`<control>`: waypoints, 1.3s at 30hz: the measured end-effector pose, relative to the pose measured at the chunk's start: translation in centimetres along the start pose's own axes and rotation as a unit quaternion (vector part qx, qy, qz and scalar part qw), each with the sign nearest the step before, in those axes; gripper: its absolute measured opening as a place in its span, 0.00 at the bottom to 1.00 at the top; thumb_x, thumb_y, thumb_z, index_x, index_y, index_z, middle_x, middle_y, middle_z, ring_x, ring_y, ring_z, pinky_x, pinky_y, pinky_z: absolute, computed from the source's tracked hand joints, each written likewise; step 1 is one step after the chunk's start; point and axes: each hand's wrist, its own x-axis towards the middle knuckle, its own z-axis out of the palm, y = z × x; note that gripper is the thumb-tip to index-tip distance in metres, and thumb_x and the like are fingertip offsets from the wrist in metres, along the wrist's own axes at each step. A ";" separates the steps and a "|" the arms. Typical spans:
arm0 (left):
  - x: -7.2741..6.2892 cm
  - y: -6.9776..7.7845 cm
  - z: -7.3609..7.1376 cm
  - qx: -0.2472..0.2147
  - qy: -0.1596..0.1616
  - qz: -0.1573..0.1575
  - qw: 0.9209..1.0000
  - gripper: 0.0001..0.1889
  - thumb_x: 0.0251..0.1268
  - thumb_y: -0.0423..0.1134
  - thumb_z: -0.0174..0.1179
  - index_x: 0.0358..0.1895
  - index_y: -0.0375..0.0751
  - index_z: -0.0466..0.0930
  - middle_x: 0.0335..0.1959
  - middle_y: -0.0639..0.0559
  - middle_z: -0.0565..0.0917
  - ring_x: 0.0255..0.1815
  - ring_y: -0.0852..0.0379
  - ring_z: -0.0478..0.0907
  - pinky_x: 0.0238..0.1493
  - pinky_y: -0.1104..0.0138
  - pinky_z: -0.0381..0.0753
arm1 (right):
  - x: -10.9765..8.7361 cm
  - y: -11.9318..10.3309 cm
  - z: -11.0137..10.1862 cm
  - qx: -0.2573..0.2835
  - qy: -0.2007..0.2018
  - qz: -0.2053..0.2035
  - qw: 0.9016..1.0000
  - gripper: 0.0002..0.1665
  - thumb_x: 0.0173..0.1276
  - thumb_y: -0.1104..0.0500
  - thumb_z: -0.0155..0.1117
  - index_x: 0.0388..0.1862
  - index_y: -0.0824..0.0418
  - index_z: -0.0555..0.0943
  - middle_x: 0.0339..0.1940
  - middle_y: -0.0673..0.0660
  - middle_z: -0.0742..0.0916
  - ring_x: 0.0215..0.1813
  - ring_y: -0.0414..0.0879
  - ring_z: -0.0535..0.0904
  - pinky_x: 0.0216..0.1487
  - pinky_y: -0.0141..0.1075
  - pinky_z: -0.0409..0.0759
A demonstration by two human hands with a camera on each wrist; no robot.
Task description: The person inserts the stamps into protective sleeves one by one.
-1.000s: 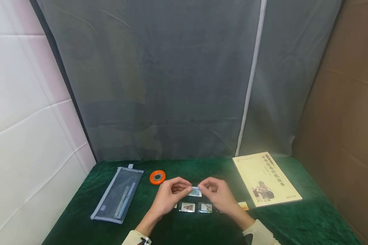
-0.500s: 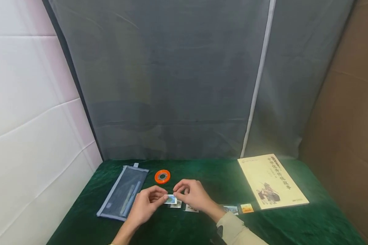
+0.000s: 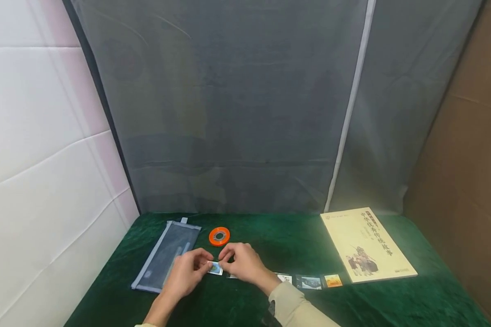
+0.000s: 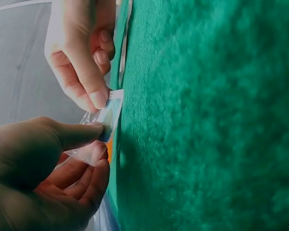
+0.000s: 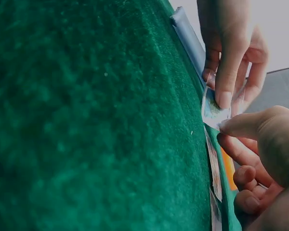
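Note:
A small blue-green stamp [image 3: 216, 269] with a white border is held between both hands, close over the green cloth at the left end of a row of stamps. Clear plastic film [image 4: 82, 153] sticks out around it in the left wrist view. My left hand [image 3: 185, 274] pinches its left side, thumb on the printed face. At the opposite edge, thumb and forefinger of my right hand [image 3: 245, 264] pinch a corner. Several sleeved stamps lie to the right, among them a bluish one [image 3: 311, 282] and a yellow-orange one [image 3: 333, 280]; the right hand and forearm partly cover others.
A blue mesh zip pouch [image 3: 165, 254] with pens inside lies left, partly behind the left hand. Just beyond the hands is an orange ring-shaped roll [image 3: 225, 235]. A cream book [image 3: 368, 245] rests at the right. Grey curtain [image 3: 245, 113] closes off the back.
Both hands have carried the stamp leftward and a little down toward the cloth. Stamps at the row's right end are now uncovered. The head view has turned slightly left.

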 end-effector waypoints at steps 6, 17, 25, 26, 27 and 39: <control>0.3 0.1 -0.3 0.024 -0.031 0.031 0.999 0.06 0.67 0.30 0.74 0.40 0.46 0.89 0.29 0.59 0.87 0.30 0.62 0.79 0.33 0.68 0.79 | -0.1 -0.5 0.0 -0.093 -0.002 -0.004 0.996 0.08 0.68 0.47 0.81 0.39 0.44 0.88 0.32 0.36 0.85 0.35 0.30 0.76 0.38 0.30 0.76; 0.5 0.5 -0.1 0.072 -0.027 0.064 0.995 0.17 0.56 0.31 0.82 0.47 0.45 0.88 0.41 0.53 0.88 0.41 0.58 0.84 0.47 0.55 0.87 | -0.5 -1.2 0.3 -0.187 0.016 -0.031 0.982 0.14 0.66 0.45 0.83 0.48 0.43 0.90 0.39 0.41 0.82 0.43 0.35 0.74 0.38 0.30 0.74; 0.5 0.2 -0.2 0.116 -0.029 0.067 0.991 0.12 0.57 0.37 0.83 0.42 0.47 0.92 0.41 0.54 0.88 0.46 0.56 0.83 0.52 0.51 0.84 | -0.6 -1.4 0.1 -0.202 -0.011 -0.024 0.979 0.13 0.71 0.47 0.79 0.53 0.41 0.92 0.38 0.40 0.82 0.42 0.35 0.71 0.38 0.29 0.72; 0.5 0.3 -0.2 0.117 -0.030 0.065 0.990 0.13 0.57 0.37 0.83 0.44 0.46 0.92 0.43 0.53 0.88 0.47 0.55 0.83 0.53 0.51 0.84 | -0.6 -1.5 0.1 -0.202 -0.012 -0.023 0.979 0.14 0.71 0.48 0.79 0.55 0.42 0.92 0.38 0.40 0.81 0.42 0.35 0.71 0.38 0.30 0.72; 0.5 0.3 -0.2 0.117 -0.030 0.064 0.991 0.14 0.57 0.37 0.83 0.45 0.45 0.92 0.44 0.51 0.88 0.48 0.54 0.83 0.54 0.49 0.85 | -0.6 -1.5 0.1 -0.200 -0.012 -0.022 0.980 0.16 0.71 0.48 0.79 0.56 0.43 0.92 0.38 0.41 0.81 0.42 0.35 0.71 0.38 0.30 0.72; 0.2 1.0 -0.5 0.145 -0.056 0.075 0.985 0.18 0.60 0.40 0.81 0.50 0.36 0.92 0.58 0.39 0.87 0.61 0.37 0.83 0.64 0.38 0.80 | -0.7 -1.9 -0.1 -0.203 -0.019 -0.020 0.979 0.16 0.71 0.48 0.79 0.55 0.46 0.92 0.40 0.43 0.82 0.43 0.36 0.72 0.42 0.32 0.74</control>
